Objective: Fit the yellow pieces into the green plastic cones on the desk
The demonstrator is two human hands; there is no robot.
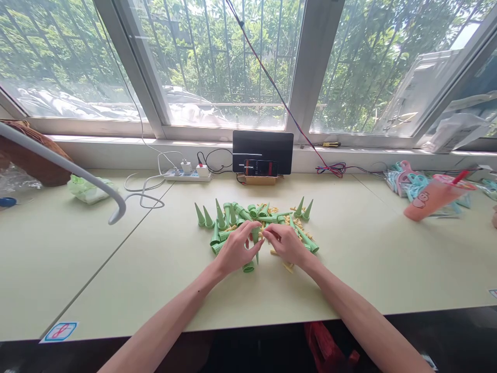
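My left hand (237,247) is closed around a green plastic cone spike (256,237), its tip pointing down toward the table. Close beside it, my right hand (288,242) pinches at the spike's side; a small yellow plastic piece (261,234) shows at its fingertips. Behind and around both hands lies a loose pile of green spikes (219,217), some upright, others on their sides. Yellow pieces (288,267) are scattered near my right hand and among the spikes. One green ringed part (248,267) rests just below my left hand. My fingers partly hide the held spike.
A dark tablet (263,145) stands at the back with a phone (261,168) before it. A power strip (188,176) with cables lies left of them. To the right is a pink cup (430,199) with a straw. A grey curved bar (77,171) crosses at left.
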